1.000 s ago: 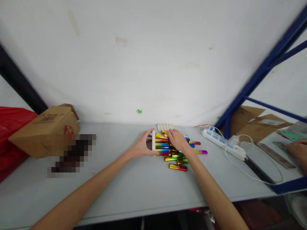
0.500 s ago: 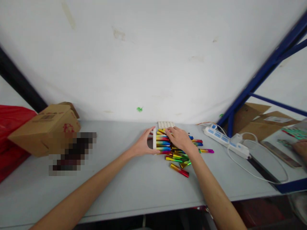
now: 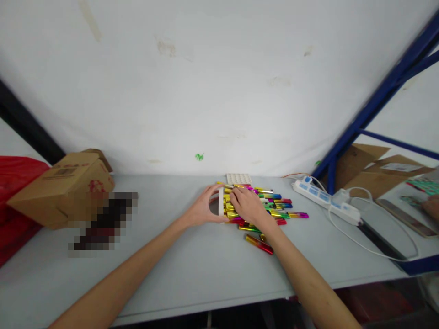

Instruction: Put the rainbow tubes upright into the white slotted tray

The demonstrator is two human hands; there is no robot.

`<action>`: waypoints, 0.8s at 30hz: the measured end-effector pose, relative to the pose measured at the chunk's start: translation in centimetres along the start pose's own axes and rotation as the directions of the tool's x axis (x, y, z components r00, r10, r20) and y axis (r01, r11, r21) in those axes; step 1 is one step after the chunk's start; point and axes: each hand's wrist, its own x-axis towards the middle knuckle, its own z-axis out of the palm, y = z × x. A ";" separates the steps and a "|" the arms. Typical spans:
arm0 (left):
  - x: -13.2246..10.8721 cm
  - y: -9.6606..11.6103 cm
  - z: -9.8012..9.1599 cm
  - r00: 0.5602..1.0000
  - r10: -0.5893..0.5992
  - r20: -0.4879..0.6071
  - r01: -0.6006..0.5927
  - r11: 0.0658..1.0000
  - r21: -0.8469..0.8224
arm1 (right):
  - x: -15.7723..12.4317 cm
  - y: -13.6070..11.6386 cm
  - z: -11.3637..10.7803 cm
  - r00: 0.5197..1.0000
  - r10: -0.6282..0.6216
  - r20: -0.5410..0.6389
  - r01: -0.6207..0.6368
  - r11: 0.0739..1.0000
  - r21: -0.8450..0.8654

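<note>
Left hand point(image 3: 199, 212): thumb and fingers curved wide apart, gripping a white strip point(image 3: 221, 205) by its two ends, midway along the bench point(image 3: 192, 274). Right hand point(image 3: 250, 206): fingers bent over a heap of shiny coloured sticks point(image 3: 274, 196) beside the strip; whether it grips one cannot be told. The heap lies nearer the bench's back edge; a red-and-gold stick point(image 3: 259, 244) lies nearest its front edge.
</note>
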 end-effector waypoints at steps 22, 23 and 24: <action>-0.1 1.6 -1.7 0.997 -0.069 0.016 0.069 0.997 0.022 | -1.2 -0.8 1.3 0.996 0.004 -0.085 -0.008 0.999 -0.044; -0.2 1.6 -1.8 0.997 -0.073 0.014 0.073 0.997 0.032 | -1.2 -0.6 1.2 0.997 0.005 -0.079 -0.008 0.999 -0.040; -0.3 1.5 -1.9 0.997 -0.072 0.007 0.071 0.996 0.047 | -1.2 -0.5 1.3 0.997 -0.006 -0.075 0.003 0.999 -0.038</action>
